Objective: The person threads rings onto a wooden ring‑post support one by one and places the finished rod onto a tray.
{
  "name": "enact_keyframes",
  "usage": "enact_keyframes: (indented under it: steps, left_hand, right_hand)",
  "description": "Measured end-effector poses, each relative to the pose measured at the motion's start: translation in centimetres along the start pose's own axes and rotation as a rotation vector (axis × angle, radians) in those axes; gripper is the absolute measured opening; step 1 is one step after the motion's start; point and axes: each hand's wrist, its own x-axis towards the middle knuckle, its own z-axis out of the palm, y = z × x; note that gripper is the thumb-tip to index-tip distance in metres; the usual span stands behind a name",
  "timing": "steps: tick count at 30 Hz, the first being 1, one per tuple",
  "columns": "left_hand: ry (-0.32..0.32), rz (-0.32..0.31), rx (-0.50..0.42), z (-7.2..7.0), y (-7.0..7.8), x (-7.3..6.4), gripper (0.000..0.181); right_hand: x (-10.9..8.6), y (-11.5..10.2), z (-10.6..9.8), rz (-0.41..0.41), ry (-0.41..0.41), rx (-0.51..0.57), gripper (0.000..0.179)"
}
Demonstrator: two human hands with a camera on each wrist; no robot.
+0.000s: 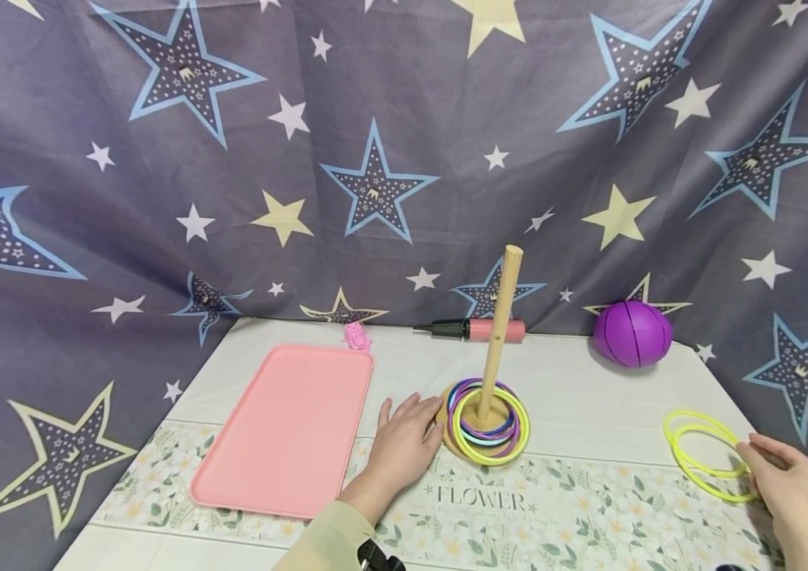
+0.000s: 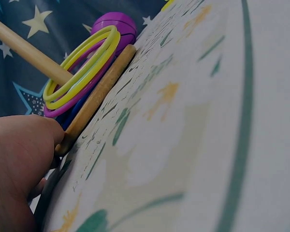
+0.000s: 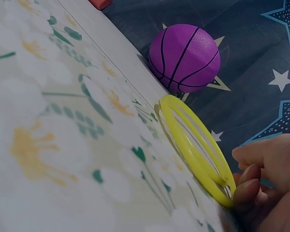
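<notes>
A wooden ring-toss stand with an upright peg (image 1: 499, 333) stands near the table's middle. Several plastic rings (image 1: 526, 432), in yellow, purple and blue, lie round the peg on its round base (image 1: 449, 444). My left hand (image 1: 404, 444) rests on the table left of the stand, relaxed fingers touching the base edge. Far to the right, my right hand (image 1: 796, 484) pinches the near edge of a yellow ring pair (image 1: 689, 472). The two rings overlap, and in the right wrist view my fingertips (image 3: 246, 191) cover their near end.
A pink tray (image 1: 289, 428) lies left of my left hand. Along the back are a small pink toy (image 1: 357, 335), a red and black hand pump (image 1: 475, 329) and a purple ball (image 1: 633, 333). A star-patterned curtain (image 1: 375, 262) hangs behind the table.
</notes>
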Motion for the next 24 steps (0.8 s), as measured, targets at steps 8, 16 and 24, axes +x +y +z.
enact_keyframes:
  steps: [8,16,24]
  left_hand:
    - [-0.001,0.001,-0.007,-0.25,0.17,-0.04,0.047]
    - [0.002,0.002,-0.006,-0.26,0.22,-0.04,0.047]
    - [-0.002,-0.004,-0.016,-0.28,0.21,-0.02,0.047]
  right_hand:
    - [0.14,0.36,-0.15,-0.038,-0.022,-0.039,0.056]
    - [0.18,0.73,-0.39,-0.072,-0.052,-0.145,0.054]
    - [-0.23,0.41,-0.41,-0.067,-0.093,-0.192,0.047]
